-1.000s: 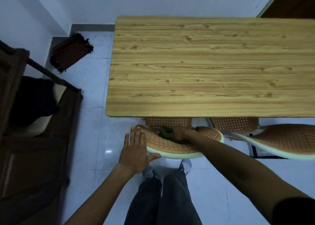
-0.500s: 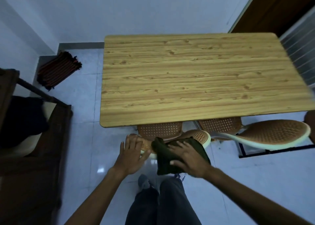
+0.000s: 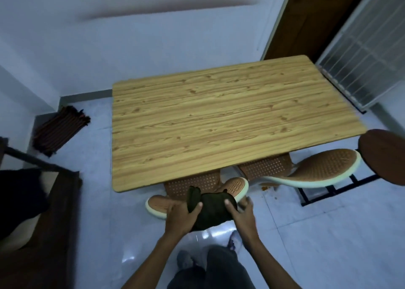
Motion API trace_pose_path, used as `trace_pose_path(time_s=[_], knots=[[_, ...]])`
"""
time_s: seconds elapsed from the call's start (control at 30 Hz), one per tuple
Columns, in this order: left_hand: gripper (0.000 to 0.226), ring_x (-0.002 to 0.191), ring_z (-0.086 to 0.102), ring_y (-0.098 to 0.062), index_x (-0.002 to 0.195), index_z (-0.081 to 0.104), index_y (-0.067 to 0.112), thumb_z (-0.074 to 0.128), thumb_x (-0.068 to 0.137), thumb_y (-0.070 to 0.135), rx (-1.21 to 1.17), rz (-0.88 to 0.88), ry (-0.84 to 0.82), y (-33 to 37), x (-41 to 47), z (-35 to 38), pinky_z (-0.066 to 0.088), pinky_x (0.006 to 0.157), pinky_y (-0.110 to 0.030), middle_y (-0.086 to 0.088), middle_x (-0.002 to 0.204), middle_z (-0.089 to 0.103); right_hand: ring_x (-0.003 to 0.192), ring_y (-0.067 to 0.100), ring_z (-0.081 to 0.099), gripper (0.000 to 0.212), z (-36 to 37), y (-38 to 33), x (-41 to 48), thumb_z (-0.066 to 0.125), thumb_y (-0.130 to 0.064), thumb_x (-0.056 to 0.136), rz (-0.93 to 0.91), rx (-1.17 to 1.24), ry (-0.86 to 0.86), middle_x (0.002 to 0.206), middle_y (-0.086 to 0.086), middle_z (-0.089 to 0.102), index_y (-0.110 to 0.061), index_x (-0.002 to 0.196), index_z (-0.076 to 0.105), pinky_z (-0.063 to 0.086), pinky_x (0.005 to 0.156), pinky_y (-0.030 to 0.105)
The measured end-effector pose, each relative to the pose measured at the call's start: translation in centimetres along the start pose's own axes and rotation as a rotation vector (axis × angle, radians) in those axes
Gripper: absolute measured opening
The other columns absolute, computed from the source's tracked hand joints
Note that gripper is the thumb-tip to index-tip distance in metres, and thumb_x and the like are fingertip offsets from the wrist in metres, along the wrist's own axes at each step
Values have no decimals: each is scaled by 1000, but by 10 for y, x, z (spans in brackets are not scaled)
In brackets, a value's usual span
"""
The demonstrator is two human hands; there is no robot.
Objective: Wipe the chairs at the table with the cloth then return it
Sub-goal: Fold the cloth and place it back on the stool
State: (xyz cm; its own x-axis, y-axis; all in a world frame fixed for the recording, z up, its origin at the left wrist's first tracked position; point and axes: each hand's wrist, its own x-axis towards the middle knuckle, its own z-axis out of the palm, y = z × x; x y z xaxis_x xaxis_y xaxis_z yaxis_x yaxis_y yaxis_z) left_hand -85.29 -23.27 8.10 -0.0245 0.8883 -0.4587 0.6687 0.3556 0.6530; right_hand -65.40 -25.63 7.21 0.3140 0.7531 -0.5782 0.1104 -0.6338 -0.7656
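We hold the dark cloth [image 3: 211,209] between both hands just off the near edge of the worktop [image 3: 223,122], over the back of the left chair [image 3: 161,204]. Our left hand [image 3: 183,216] closes its grip on the cloth's left side, thumb pressed over a raised fold; our right hand [image 3: 242,213] closes its grip on the right side, thumb on top and fingers curled behind. The cloth hangs bunched and covers the middle of that chair's back, so only its two cream-rimmed ends show. The chair's seat is tucked under the near edge and mostly hidden. A second chair [image 3: 315,170] stands by the near right corner, its seat partly under the worktop too. A round dark shape [image 3: 383,157] is cut off at the frame's right side; we cannot tell what it is. A striped mat [image 3: 60,127] lies on the floor beyond the worktop's left edge. We see no containers and no readable writing.
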Motion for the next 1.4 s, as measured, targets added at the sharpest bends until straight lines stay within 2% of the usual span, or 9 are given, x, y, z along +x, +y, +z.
trace_pose_path(time_s=[0.1,0.23,0.43,0.53,0.63,0.8,0.97,1.13,1.4], knots=[[38,70,63,-15,75,62,18,54,93,51,-153,-39,-7,13,0,6,48,63,-28,-2,73,67,106,15,66,82,1,9,6,71,-74,65,79,36,-183,113,0,71,-16,122,63,54,94,38],[30,78,65,-11,83,65,20,55,94,46,-202,17,56,53,2,16,51,72,-34,1,81,70,108,24,66,39,-22,2,-2,62,-42,92,48,74,-119,106,0,72,-12,116,68,53,85,29],[35,78,66,-4,94,65,27,50,92,58,-120,233,-34,174,-3,83,54,73,-33,6,83,71,124,23,51,48,-134,6,0,44,-46,101,154,308,65,135,3,55,-18,140,49,41,103,36],[49,82,67,-13,92,64,23,43,90,68,-46,300,-87,234,-12,148,55,78,-39,3,84,70,119,23,53,44,-209,16,4,41,-49,100,133,327,246,132,3,57,-22,134,51,42,103,40],[32,93,65,-17,93,61,26,43,97,52,-25,393,-139,307,-30,218,47,87,-31,3,93,69,111,25,57,37,-302,26,9,42,-48,99,93,383,438,117,4,60,-21,120,56,45,96,38],[47,103,59,-9,117,62,19,40,95,54,-70,499,-192,392,-42,309,41,95,-25,2,109,67,98,12,62,17,-417,34,13,44,-44,100,-37,484,611,106,-3,64,-31,101,56,53,87,36],[32,98,56,-13,115,61,6,48,100,31,-68,575,-225,475,-38,354,29,79,2,5,99,56,95,12,62,23,-494,22,46,44,-39,102,-71,519,706,104,-1,64,-19,105,55,54,79,31],[44,99,64,-29,113,61,10,41,99,47,47,597,-253,533,34,411,50,86,-36,-10,105,69,101,20,61,28,-557,6,113,44,-40,102,-66,487,746,112,5,62,-17,115,54,54,90,41],[43,97,63,-28,125,52,8,45,100,42,69,641,-310,637,176,527,50,80,-36,-12,107,68,104,20,61,38,-669,-3,298,43,-42,102,-56,346,754,119,8,63,-12,123,51,52,95,43]])
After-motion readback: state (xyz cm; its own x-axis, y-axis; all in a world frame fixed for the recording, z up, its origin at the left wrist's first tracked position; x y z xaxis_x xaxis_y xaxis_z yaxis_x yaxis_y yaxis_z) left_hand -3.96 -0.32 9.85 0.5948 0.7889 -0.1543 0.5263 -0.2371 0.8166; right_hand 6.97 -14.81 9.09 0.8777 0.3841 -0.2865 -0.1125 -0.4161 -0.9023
